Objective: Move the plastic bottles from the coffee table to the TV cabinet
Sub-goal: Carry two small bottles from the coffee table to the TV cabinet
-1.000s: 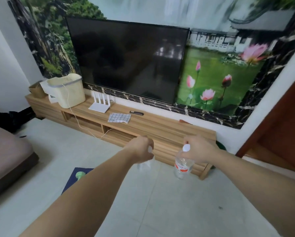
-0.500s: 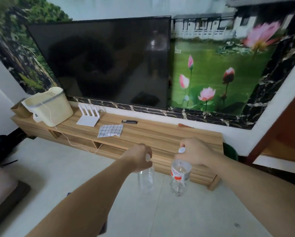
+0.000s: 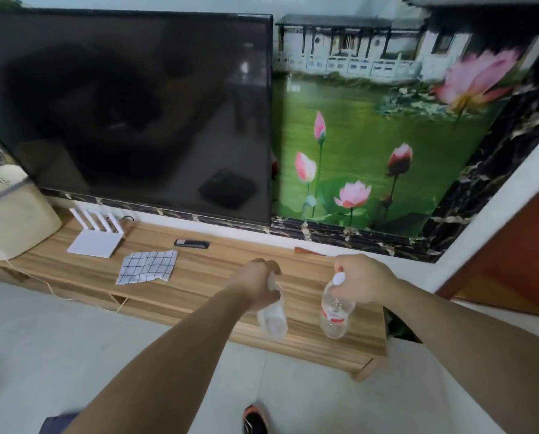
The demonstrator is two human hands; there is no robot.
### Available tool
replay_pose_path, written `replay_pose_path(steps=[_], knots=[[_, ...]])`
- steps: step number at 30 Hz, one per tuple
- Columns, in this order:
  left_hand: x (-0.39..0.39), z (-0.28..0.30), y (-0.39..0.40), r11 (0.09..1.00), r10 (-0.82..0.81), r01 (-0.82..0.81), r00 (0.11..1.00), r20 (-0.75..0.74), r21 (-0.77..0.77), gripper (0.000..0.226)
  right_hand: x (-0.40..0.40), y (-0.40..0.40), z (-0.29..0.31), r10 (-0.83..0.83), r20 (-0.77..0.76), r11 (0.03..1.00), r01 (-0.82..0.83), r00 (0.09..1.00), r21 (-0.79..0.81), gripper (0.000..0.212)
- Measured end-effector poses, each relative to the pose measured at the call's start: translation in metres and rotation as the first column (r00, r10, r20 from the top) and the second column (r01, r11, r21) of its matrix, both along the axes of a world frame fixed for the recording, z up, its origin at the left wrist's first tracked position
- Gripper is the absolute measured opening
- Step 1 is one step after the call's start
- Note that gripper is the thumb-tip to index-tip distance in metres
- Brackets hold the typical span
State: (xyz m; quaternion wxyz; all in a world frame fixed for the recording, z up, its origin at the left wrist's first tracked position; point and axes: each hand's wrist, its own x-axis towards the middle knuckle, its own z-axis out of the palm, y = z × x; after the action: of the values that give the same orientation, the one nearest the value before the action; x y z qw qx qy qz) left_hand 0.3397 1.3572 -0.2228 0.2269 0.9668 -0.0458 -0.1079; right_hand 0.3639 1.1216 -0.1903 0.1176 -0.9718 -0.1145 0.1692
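The TV cabinet (image 3: 218, 283) has been closed in on over the last second, and both bottles are now held above its right end rather than over the floor. A clear plastic bottle (image 3: 273, 321) is gripped at the neck by the left hand (image 3: 259, 285), a red-labelled bottle (image 3: 335, 314) by the right hand (image 3: 360, 281). Neither is set down yet; lowering is judged to come next.

A light wood grain is shown on the TV cabinet (image 3: 199, 283). A white cloth (image 3: 148, 266) is crossed by a dark grid. The router (image 3: 95, 239) is white, the remote (image 3: 191, 244) black, the bin (image 3: 11, 214) at far left cream. A red-and-white label is carried by the right clear bottle (image 3: 335, 313), capped in white. Pink lotuses on green are painted on the mural (image 3: 371, 145).
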Motion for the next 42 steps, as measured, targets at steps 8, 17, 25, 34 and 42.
replay_pose_path(steps=[8, 17, 25, 34, 42], knots=[[0.118, -0.044, -0.011, 0.998, -0.038, 0.034, 0.996, -0.075, -0.044, 0.031, 0.099, -0.007, -0.021, -0.049, -0.068, 0.994, 0.042, 0.996, -0.104, 0.03], [0.195, -0.065, -0.016, 1.0, 0.015, -0.013, 0.986, -0.164, 0.014, 0.029, 0.186, -0.015, -0.059, 0.007, -0.204, 0.994, -0.029, 0.979, -0.105, 0.034], [0.242, -0.093, -0.048, 0.993, 0.104, -0.088, 0.965, -0.239, 0.08, 0.039, 0.255, -0.056, -0.116, -0.002, -0.287, 1.0, 0.002, 0.958, 0.0, 0.024], [0.288, -0.157, -0.078, 0.993, 0.116, -0.102, 0.958, -0.264, 0.067, 0.035, 0.292, -0.099, -0.167, -0.095, -0.424, 0.992, 0.051, 0.901, -0.113, 0.023], [0.331, -0.213, -0.098, 0.986, 0.161, -0.166, 0.944, -0.287, 0.009, 0.036, 0.315, -0.095, -0.216, -0.064, -0.381, 0.987, 0.003, 0.922, -0.159, 0.033]])
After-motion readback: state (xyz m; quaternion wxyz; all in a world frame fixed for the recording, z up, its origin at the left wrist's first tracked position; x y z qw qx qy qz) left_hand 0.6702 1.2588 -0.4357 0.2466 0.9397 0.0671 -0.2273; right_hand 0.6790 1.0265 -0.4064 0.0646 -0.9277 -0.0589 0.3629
